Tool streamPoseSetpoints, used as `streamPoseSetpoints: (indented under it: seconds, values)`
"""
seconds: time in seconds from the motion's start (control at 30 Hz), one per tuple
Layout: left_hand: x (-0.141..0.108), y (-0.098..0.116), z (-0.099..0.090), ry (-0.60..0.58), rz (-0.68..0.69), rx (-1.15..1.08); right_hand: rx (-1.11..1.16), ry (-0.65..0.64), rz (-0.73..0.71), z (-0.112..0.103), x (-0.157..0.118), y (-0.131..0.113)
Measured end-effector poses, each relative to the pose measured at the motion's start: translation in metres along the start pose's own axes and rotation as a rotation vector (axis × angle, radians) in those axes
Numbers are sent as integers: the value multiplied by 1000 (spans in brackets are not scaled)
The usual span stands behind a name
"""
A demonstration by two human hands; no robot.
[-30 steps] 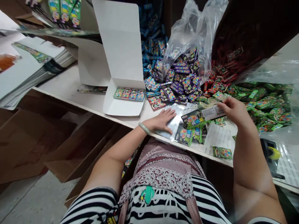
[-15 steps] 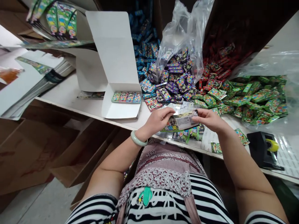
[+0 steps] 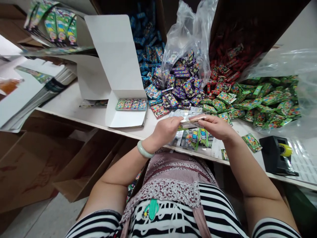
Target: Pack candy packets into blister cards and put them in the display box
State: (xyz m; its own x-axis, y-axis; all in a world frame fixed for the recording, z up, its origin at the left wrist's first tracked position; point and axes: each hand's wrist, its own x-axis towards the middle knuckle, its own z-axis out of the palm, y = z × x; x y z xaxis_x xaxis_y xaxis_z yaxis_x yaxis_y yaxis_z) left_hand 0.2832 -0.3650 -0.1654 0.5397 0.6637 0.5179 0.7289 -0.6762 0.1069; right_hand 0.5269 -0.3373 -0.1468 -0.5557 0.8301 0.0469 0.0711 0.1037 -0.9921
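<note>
A small clear plastic packet is stretched between my two hands above the table edge. My left hand pinches its left end, while the fingers of my right hand close on its right end. It is tilted nearly edge-on, so its print is mostly hidden. Beneath it lie flat black-and-green printed bags on the table. Just behind my hands is a heap of small purple candy packets, with green candy packets to the right.
An open white box holding a row of colourful packets stands left of my hands. Blue packets and red packets lie behind. A black tape dispenser sits at right, stacked cartons at left.
The packet in my hands has tipped from showing its printed face to nearly edge-on. My left hand has turned slightly, its fingers curled more. The whole view has shifted a little.
</note>
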Motion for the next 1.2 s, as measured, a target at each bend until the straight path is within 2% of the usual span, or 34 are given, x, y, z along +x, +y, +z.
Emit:
streamPoseSetpoints:
  seconds: [0.1,0.2,0.27,0.37,0.4,0.43,0.53,0.57,0.6,0.67,0.77,0.83,0.93,1.13,1.2]
  values:
    - [2,-1,-1,66,-1,-66,-81,-42,-2,-1,3,-1]
    - [4,-3,-2,59,-22,-181,-221,-69,59,-5,5,-1]
    - [5,-6,-3,63,-116,-310,-309,76,9,-9,3,-3]
    - [7,-14,-5,145,-400,-620,-309,477,-214,-12,-7,-7]
    - [8,-15,-5,171,-497,-752,-259,528,-254,-10,-11,-6]
    - [9,-15,-4,184,-580,-885,-190,501,-252,-6,-14,-3]
    - [10,-3,4,189,-722,-1191,49,190,-85,15,-16,13]
    - [10,4,8,190,-756,-1261,107,147,-27,23,-15,20]
    - [10,10,13,198,-791,-1332,144,154,18,30,-13,26]
    - [10,21,22,210,-873,-1510,171,258,70,40,-9,34]
    - [9,30,34,226,-987,-1756,182,361,94,44,-7,37]
    - [7,32,42,257,-1043,-1818,197,385,104,44,-8,36]
    - [-3,34,51,289,-1089,-1784,181,388,113,45,-11,36]
    - [-33,40,55,149,-1053,-1673,133,467,117,41,-10,43]
    - [-42,39,51,20,-1032,-1698,138,491,142,37,-10,46]
